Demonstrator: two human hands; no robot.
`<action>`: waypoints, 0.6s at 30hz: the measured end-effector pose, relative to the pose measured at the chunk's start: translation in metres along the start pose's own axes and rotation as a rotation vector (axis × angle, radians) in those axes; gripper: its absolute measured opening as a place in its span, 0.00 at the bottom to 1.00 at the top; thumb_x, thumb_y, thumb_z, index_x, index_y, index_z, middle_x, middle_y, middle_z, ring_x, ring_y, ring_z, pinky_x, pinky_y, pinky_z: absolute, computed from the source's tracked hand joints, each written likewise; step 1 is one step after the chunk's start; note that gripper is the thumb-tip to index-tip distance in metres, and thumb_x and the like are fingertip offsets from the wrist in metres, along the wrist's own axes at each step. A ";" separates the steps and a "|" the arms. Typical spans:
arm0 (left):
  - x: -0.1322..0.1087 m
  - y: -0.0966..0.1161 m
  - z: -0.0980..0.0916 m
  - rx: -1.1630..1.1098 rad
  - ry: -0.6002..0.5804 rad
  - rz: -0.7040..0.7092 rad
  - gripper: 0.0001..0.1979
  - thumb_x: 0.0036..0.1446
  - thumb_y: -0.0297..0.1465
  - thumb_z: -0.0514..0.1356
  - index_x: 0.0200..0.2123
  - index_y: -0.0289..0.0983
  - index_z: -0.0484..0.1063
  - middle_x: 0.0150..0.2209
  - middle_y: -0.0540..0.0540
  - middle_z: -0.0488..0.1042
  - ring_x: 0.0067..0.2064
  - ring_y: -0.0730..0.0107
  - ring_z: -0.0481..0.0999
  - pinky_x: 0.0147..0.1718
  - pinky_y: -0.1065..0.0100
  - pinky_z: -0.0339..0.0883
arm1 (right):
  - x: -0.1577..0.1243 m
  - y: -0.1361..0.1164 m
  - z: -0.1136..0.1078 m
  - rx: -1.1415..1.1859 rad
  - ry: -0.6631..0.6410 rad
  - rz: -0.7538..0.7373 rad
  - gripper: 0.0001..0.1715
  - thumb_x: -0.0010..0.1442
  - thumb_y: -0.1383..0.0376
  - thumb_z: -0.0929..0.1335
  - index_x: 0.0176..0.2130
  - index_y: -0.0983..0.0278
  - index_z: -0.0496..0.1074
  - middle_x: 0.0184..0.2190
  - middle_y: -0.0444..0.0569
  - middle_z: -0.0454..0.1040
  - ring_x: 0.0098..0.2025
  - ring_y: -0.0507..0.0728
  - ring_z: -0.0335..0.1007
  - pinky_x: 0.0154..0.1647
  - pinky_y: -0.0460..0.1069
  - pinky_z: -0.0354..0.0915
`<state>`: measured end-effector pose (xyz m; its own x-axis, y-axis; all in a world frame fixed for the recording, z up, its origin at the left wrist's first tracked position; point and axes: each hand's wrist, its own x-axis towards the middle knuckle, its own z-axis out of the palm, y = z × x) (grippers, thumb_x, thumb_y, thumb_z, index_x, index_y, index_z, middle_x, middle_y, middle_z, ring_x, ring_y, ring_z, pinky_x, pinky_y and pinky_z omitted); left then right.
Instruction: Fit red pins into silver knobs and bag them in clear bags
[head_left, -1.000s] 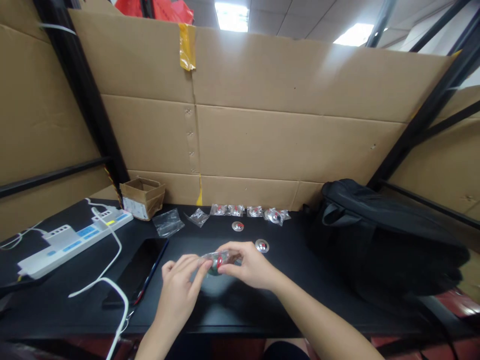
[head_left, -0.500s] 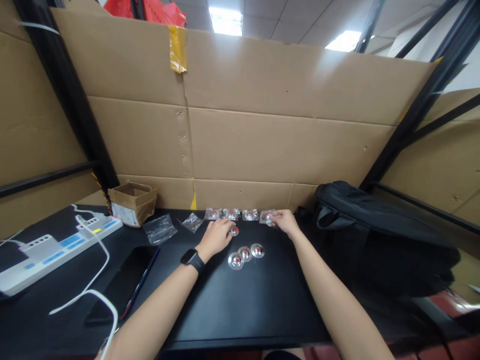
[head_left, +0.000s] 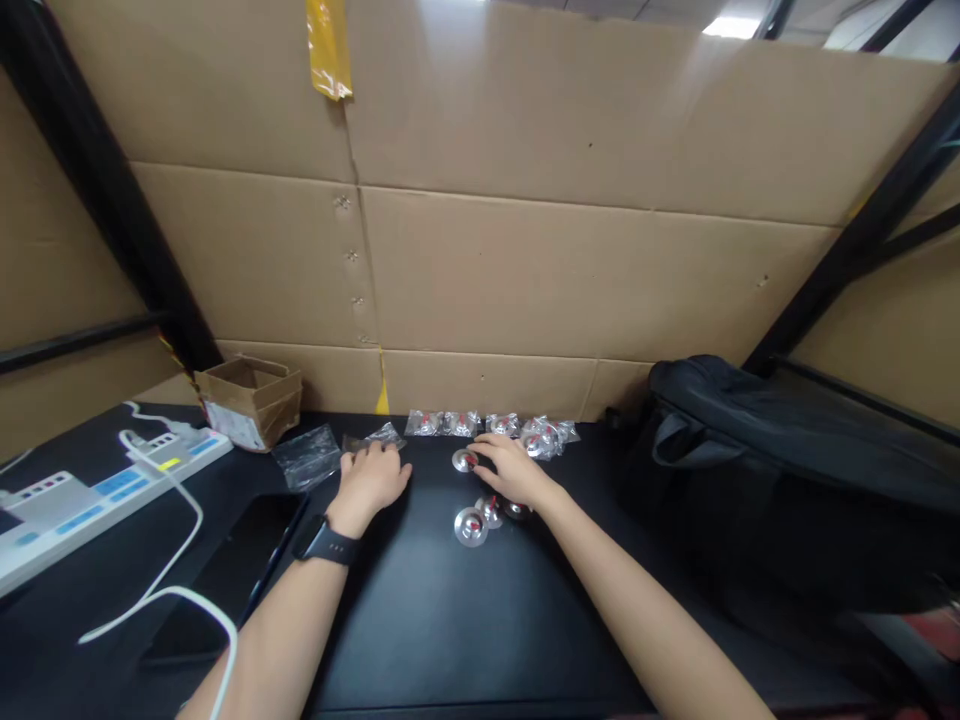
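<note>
My right hand (head_left: 514,470) has its thumb and fingertips at the right rim of a round silvery metal disc (head_left: 462,461) with a red mark. Below it, two more such discs show, a larger disc (head_left: 470,527) and an overlapping disc (head_left: 491,512); another is partly hidden under my right hand. Fingers spread, my left hand (head_left: 373,478) lies palm down at a crumpled clear plastic bag (head_left: 388,435). Along the back sit several wrapped discs in clear packets, among them a left packet (head_left: 425,423) and a right packet (head_left: 541,440).
A clear bag (head_left: 306,457) lies left of my left hand, near a small open cardboard box (head_left: 251,400). A phone (head_left: 232,570), a white cable (head_left: 176,595) and a power strip (head_left: 112,505) take up the left. On the right stands a black bag (head_left: 780,490); cardboard (head_left: 487,280) walls the back.
My right hand has left the right-hand packet and moved left to the single disc. My left hand has moved off that disc, leftward to the crumpled bag. The view has tilted down.
</note>
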<state>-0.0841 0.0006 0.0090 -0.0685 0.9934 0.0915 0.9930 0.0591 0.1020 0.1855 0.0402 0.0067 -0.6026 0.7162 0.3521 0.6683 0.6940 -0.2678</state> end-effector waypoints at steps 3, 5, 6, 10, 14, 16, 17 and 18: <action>0.003 0.000 0.006 -0.077 -0.089 0.145 0.25 0.61 0.40 0.54 0.59 0.38 0.67 0.59 0.33 0.68 0.58 0.45 0.69 0.56 0.43 0.56 | 0.011 -0.005 0.014 0.059 -0.051 0.006 0.14 0.64 0.68 0.67 0.48 0.61 0.77 0.48 0.52 0.77 0.51 0.59 0.72 0.54 0.52 0.63; 0.004 0.002 0.007 -0.154 -0.101 0.281 0.26 0.59 0.38 0.57 0.61 0.44 0.64 0.60 0.38 0.69 0.59 0.50 0.69 0.57 0.47 0.56 | 0.013 -0.006 0.018 0.083 -0.054 0.017 0.13 0.64 0.70 0.66 0.44 0.63 0.79 0.45 0.51 0.78 0.48 0.57 0.74 0.53 0.50 0.64; 0.004 0.002 0.006 -0.184 -0.100 0.336 0.27 0.58 0.37 0.59 0.61 0.45 0.65 0.58 0.41 0.70 0.59 0.52 0.69 0.57 0.49 0.57 | 0.013 -0.006 0.019 0.082 -0.048 0.032 0.12 0.64 0.71 0.66 0.43 0.63 0.79 0.44 0.51 0.79 0.47 0.57 0.74 0.52 0.49 0.64; 0.005 0.003 0.002 -0.263 -0.115 0.486 0.22 0.55 0.39 0.63 0.54 0.46 0.73 0.51 0.45 0.75 0.55 0.56 0.73 0.54 0.58 0.62 | 0.008 -0.005 0.014 0.005 0.003 0.128 0.10 0.63 0.68 0.67 0.38 0.62 0.80 0.41 0.51 0.80 0.45 0.59 0.75 0.48 0.49 0.64; 0.000 0.007 -0.005 -0.312 -0.054 0.525 0.20 0.57 0.44 0.62 0.51 0.45 0.75 0.53 0.45 0.74 0.56 0.55 0.72 0.56 0.57 0.60 | 0.001 -0.004 -0.001 -0.014 0.062 0.227 0.08 0.62 0.67 0.67 0.36 0.62 0.78 0.37 0.50 0.80 0.41 0.58 0.75 0.43 0.48 0.64; -0.005 0.015 -0.010 -0.343 0.034 0.533 0.18 0.60 0.43 0.60 0.51 0.45 0.75 0.54 0.45 0.73 0.57 0.56 0.71 0.56 0.56 0.59 | -0.003 -0.001 -0.011 0.024 0.090 0.259 0.07 0.61 0.68 0.67 0.34 0.62 0.77 0.35 0.49 0.80 0.38 0.57 0.75 0.40 0.47 0.63; -0.009 0.022 -0.013 -0.366 0.063 0.567 0.17 0.61 0.42 0.59 0.51 0.45 0.74 0.54 0.45 0.73 0.57 0.56 0.71 0.56 0.57 0.59 | -0.005 0.001 -0.015 0.048 0.106 0.268 0.07 0.60 0.69 0.67 0.33 0.62 0.76 0.34 0.49 0.80 0.36 0.56 0.75 0.39 0.47 0.63; -0.014 0.030 -0.015 -0.391 0.076 0.617 0.17 0.62 0.41 0.58 0.52 0.45 0.74 0.54 0.45 0.74 0.56 0.58 0.71 0.55 0.58 0.60 | -0.007 0.004 -0.019 0.076 0.125 0.271 0.07 0.60 0.69 0.67 0.33 0.62 0.76 0.32 0.48 0.80 0.35 0.56 0.74 0.38 0.47 0.64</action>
<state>-0.0549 -0.0130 0.0252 0.4710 0.8245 0.3136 0.7476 -0.5618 0.3542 0.2004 0.0363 0.0199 -0.3450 0.8647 0.3649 0.7603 0.4855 -0.4315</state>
